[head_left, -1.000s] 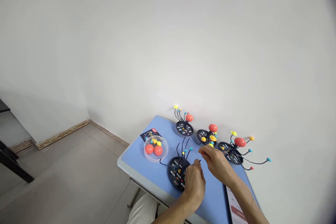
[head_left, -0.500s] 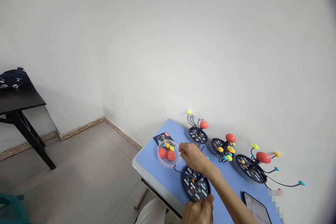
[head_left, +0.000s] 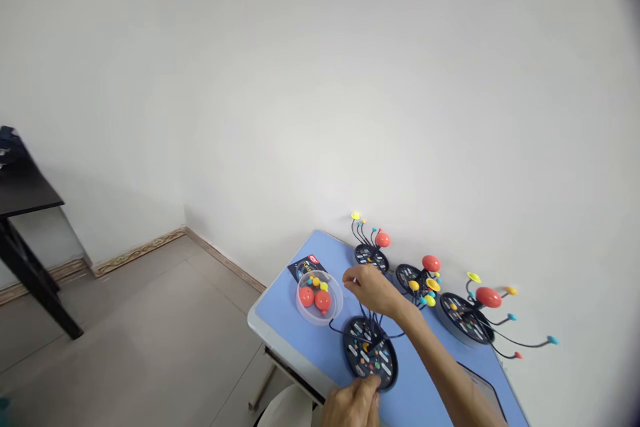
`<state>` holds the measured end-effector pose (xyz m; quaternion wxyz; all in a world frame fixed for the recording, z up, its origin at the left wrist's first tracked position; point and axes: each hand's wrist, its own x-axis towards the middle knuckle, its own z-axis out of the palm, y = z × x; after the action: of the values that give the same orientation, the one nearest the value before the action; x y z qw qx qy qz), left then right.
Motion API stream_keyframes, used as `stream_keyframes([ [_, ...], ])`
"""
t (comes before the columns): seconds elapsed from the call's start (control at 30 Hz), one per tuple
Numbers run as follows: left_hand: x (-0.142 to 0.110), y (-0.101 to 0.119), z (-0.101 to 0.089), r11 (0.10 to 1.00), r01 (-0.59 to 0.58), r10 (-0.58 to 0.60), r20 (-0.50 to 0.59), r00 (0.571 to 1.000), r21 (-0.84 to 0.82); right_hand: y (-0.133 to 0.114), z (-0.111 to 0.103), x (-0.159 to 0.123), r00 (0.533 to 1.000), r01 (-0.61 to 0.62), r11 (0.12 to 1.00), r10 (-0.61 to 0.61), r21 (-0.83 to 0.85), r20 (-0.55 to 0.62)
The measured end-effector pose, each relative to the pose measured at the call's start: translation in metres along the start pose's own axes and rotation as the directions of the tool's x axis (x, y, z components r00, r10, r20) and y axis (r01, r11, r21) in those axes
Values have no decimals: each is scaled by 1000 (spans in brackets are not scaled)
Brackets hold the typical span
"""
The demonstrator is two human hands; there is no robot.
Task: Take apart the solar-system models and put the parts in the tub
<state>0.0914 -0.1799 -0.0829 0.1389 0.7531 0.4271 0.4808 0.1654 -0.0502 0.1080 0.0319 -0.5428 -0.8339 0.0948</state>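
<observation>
Your left hand (head_left: pixel 353 405) meets the near rim of the black base (head_left: pixel 371 355); your right hand (head_left: pixel 369 287), fingers curled, nears the clear bowl (head_left: pixel 337 299) — either's grasp cannot be told.

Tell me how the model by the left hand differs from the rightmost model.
The rightmost model carries a large red ball; the near model shows none.
The near model's leftmost arm has a bare tip; the rightmost model's visible tips carry coloured pieces.
The left hand is at the near model's rim; no hand is on the rightmost model.
Both have round black bases with coloured markings.
</observation>
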Motion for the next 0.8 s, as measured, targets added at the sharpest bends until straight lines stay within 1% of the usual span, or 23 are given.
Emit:
stream_keyframes([
  [0.1,24,7,-16,995,-21,9,-122,993,-100,20,-23,-22,983,-64,995,76,76,-166],
  [0.17,46,13,-29,994,-23,3,-195,981,-105,35,-32,-37,961,-148,987,160,71,-224],
  [0.2,59,16,-35,996,-21,0,-232,973,-86,43,-34,-44,951,-190,980,199,58,-236],
  [0.27,82,21,-40,997,-16,-4,-265,964,-75,57,-32,-53,938,-256,966,255,29,-233],
  [0.33,100,24,-37,997,-8,-15,-273,962,-81,67,-23,-58,930,-304,953,299,12,-215],
  [0.4,111,25,-26,995,13,-37,-239,970,-103,71,-12,-59,923,-329,944,326,21,-205],
  [0.47,118,25,-11,991,48,-69,-171,983,-121,71,-3,-58,919,-335,941,338,48,-204],
  [0.53,122,23,3,989,94,-106,-101,989,-116,69,3,-57,922,-330,941,338,73,-190],
  [0.6,125,21,13,986,143,-146,-34,989,-81,67,6,-56,927,-328,941,338,84,-165],
  [0.7,129,19,19,981,196,-196,54,979,-1,68,6,-55,937,-311,947,320,85,-141],
  [0.8,134,19,17,973,207,-218,123,968,98,70,6,-56,943,-293,951,304,98,-133],
])
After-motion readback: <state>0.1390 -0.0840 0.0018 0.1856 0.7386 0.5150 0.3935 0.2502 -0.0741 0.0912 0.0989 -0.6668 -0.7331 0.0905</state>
